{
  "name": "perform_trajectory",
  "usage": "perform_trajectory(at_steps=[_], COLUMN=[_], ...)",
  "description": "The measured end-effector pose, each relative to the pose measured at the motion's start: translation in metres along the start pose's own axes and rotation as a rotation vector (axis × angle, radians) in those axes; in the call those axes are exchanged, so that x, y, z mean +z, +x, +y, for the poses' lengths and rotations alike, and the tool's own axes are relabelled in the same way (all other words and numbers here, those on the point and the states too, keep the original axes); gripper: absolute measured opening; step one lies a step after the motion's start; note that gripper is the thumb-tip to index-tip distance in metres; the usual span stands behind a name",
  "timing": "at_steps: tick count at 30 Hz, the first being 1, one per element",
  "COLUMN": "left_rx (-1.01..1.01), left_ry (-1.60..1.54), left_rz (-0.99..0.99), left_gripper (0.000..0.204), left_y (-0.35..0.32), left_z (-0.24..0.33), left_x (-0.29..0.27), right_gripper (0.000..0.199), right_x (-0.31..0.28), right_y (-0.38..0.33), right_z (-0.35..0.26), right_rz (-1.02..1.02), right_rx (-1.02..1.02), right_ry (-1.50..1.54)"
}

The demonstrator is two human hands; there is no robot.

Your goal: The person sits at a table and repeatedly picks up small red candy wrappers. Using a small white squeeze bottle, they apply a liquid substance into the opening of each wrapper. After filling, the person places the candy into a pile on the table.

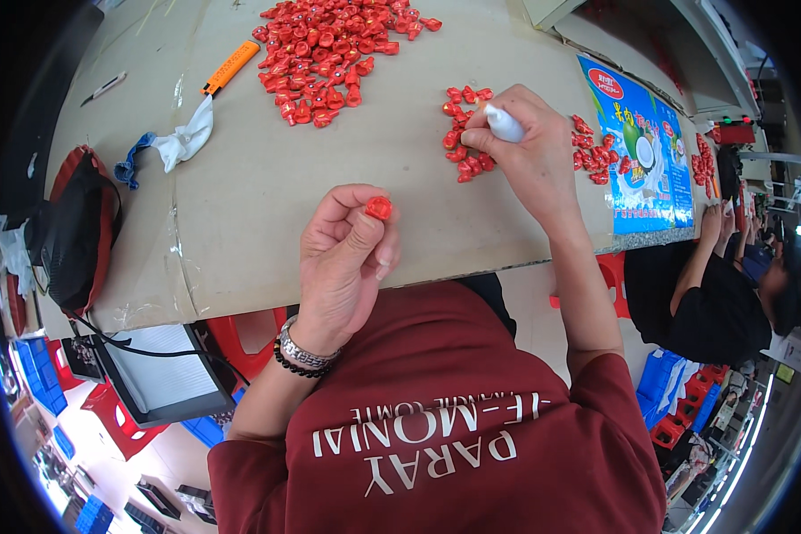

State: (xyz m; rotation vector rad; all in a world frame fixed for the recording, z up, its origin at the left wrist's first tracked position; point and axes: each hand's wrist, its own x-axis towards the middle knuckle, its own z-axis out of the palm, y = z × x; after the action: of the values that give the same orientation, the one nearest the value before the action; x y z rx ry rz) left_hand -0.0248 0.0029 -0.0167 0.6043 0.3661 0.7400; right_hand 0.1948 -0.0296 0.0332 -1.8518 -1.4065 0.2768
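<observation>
My left hand [340, 254] is raised above the table's near edge. Its thumb and forefinger pinch a small red plastic-looking piece [378, 208], hollow side showing. In my right hand [540, 151] is a small white squeeze bottle [505, 125], gripped over a loose group of similar red pieces [458, 153]. The bottle's narrow tip points left, near these pieces, and part of the bottle is covered by my fingers. A much larger heap of red pieces [325, 53] lies at the far middle of the table [285, 165].
An orange utility knife [231, 67], a white and blue cloth [185, 138] and a thin pen-like tool [105, 87] lie at left. A black-and-red bag [84, 231] sits at the left edge. More red pieces [596, 158] lie by a blue printed sheet [663, 191]. Another person [721, 298] works at right.
</observation>
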Motion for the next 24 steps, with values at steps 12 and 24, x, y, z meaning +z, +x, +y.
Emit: perform_trajectory(at_steps=[12,24], left_rx=[-0.079,-0.046], left_ry=[-0.048,-0.076], left_rz=[-0.001,-0.007], left_gripper=[0.018,0.019], left_y=[-0.013,-0.008], left_z=[-0.003,-0.001], left_x=[0.001,-0.002], right_gripper=[0.010,0.010], right_x=[0.007,0.017], right_y=[0.027,0.032], right_z=[-0.003,0.003], right_rz=[-0.296,-0.234], right_rx=[-0.132,-0.110], right_ry=[-0.417,-0.399])
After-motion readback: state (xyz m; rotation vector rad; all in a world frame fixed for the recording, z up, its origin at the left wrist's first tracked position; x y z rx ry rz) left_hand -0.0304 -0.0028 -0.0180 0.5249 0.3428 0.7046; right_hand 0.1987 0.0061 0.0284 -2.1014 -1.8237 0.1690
